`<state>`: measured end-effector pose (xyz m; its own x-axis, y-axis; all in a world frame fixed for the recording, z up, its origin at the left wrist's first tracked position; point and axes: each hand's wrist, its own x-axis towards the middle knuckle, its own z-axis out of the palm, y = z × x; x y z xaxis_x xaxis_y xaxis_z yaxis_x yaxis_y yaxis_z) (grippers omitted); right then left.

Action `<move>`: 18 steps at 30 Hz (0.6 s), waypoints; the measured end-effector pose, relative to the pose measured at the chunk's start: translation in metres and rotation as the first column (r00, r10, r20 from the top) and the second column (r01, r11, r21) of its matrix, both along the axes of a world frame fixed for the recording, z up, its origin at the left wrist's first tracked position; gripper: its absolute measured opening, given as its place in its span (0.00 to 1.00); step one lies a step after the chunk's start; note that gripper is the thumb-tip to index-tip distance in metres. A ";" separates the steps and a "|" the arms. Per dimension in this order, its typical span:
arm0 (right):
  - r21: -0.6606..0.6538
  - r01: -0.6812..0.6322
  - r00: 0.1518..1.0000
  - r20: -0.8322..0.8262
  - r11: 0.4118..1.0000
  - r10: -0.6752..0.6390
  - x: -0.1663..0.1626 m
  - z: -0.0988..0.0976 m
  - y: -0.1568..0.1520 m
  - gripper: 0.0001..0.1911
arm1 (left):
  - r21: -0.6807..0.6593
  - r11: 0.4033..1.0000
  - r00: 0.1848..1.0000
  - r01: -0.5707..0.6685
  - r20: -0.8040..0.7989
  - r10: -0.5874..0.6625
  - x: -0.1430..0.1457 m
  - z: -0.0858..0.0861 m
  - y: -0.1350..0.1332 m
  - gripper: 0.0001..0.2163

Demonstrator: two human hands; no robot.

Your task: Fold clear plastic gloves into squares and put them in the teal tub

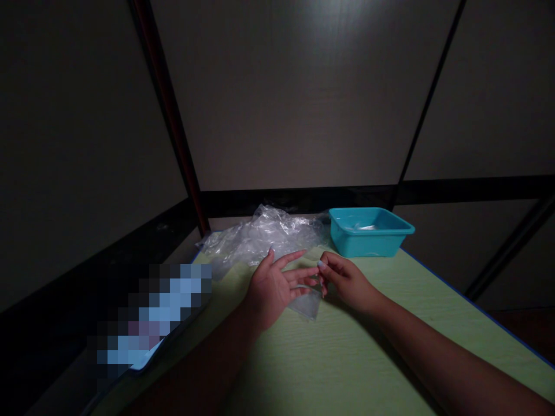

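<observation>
My left hand is open, palm up, its fingers stretched to the right. My right hand is closed in a pinch at the tip of one of the left hand's fingers. What the pinch holds, if anything, is too small to make out. Below the left fingers, a small clear plastic bag appears, partly hidden by them. Just behind both hands, a crumpled heap of clear plastic spreads over the far part of the table.
A turquoise plastic basin stands at the table's far right, with something clear and shiny inside. At the left edge lies a device with a pixelated screen. The pale green table has a blue edge, and dark-trimmed wall panels rise behind it.
</observation>
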<state>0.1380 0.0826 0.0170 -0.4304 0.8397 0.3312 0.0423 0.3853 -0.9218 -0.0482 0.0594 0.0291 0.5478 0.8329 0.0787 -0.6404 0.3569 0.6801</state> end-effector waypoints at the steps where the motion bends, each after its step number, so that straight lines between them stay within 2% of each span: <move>1: -0.005 0.002 1.000 -0.002 1.000 -0.002 0.000 -0.001 0.000 0.16 | 0.002 1.000 1.000 0.004 0.004 -0.004 0.000 0.000 0.000 0.30; 6: -0.034 0.099 0.994 -0.052 0.994 -0.101 -0.001 0.000 0.002 0.18 | -0.014 0.999 0.999 -0.034 -0.015 0.034 0.000 0.002 0.000 0.29; 10: -0.027 0.168 0.985 -0.027 0.985 -0.169 0.000 0.003 0.003 0.19 | 0.004 0.973 0.968 -0.232 -0.099 0.231 0.002 0.002 0.002 0.25; 12: 0.069 0.205 0.976 0.060 0.976 -0.210 0.001 0.003 0.003 0.17 | 0.090 0.920 0.901 -0.380 -0.188 0.391 0.004 -0.001 0.003 0.21; 14: 0.231 0.220 0.946 0.186 0.948 -0.265 0.002 0.003 0.002 0.15 | 0.258 0.832 0.778 -0.491 -0.299 0.552 0.006 -0.005 0.003 0.15; 16: 0.361 0.181 0.908 0.296 0.915 -0.297 0.003 0.002 0.000 0.12 | 0.445 0.737 0.642 -0.509 -0.374 0.670 0.008 -0.008 0.003 0.10; 18: 0.416 0.103 0.882 0.381 0.903 -0.276 0.003 0.001 -0.003 0.13 | 0.549 0.677 0.557 -0.490 -0.401 0.728 0.010 -0.012 0.003 0.08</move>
<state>0.1412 0.0799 0.0182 -0.4450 0.7690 0.4589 0.5004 0.6385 -0.5848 -0.0386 0.0619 0.0170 -0.0503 0.9540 0.2956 -0.0751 -0.2988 0.9514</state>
